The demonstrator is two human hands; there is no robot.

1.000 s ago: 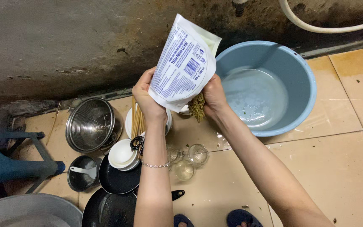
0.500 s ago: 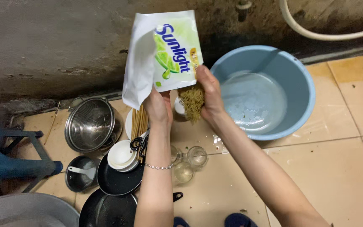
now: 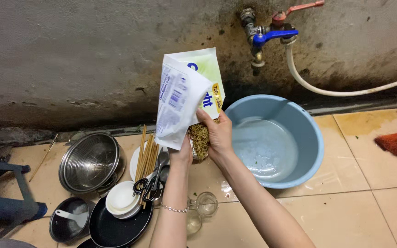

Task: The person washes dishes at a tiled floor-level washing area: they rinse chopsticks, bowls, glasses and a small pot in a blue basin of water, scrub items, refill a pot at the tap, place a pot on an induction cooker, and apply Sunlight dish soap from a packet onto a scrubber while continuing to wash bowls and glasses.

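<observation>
Head view: my left hand [image 3: 181, 154] grips the lower edge of a white-and-green detergent pouch [image 3: 184, 98], raised above the dishes. My right hand [image 3: 217, 133] clasps a tan scouring pad [image 3: 200, 139] against the pouch's side. Half a second ago the pouch showed its green front; now it is folded over, its printed back facing me. Blue basin [image 3: 299, 124] sits just right, under the tap [image 3: 267, 34]. Chopsticks [image 3: 145, 154] and steel colander [image 3: 90, 160] lie left.

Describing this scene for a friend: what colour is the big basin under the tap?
Light blue, seen in the head view: the basin.
</observation>
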